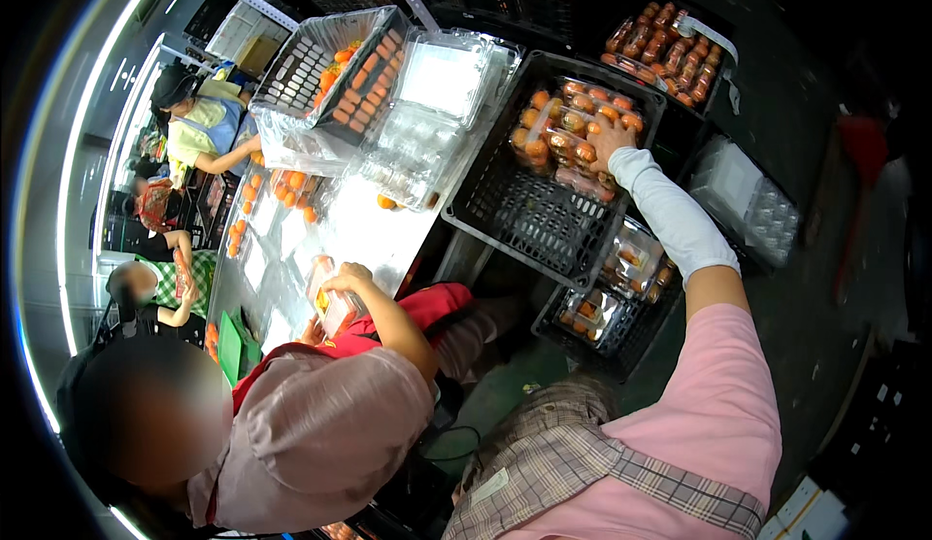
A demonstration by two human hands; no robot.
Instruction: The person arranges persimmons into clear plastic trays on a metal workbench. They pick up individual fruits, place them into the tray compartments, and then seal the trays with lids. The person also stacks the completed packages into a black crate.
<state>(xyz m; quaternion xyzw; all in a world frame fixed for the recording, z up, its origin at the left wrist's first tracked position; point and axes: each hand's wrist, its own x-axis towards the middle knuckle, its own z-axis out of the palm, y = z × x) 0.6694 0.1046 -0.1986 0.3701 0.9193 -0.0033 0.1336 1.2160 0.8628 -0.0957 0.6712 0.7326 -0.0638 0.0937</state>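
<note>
My right hand, below a white sleeve cover, grips a clear plastic clamshell pack of round orange fruit from above. This pack lies with others at the far end of a black plastic crate. Another pack shows partly under my fingers. Bare slatted bottom is visible in the crate's near half. My left hand is out of view.
Left of the crate is a metal table with stacked clamshells and a lined fruit crate. A co-worker beside me handles a pack. More crates stand below, with filled packs and empty clamshells to the right.
</note>
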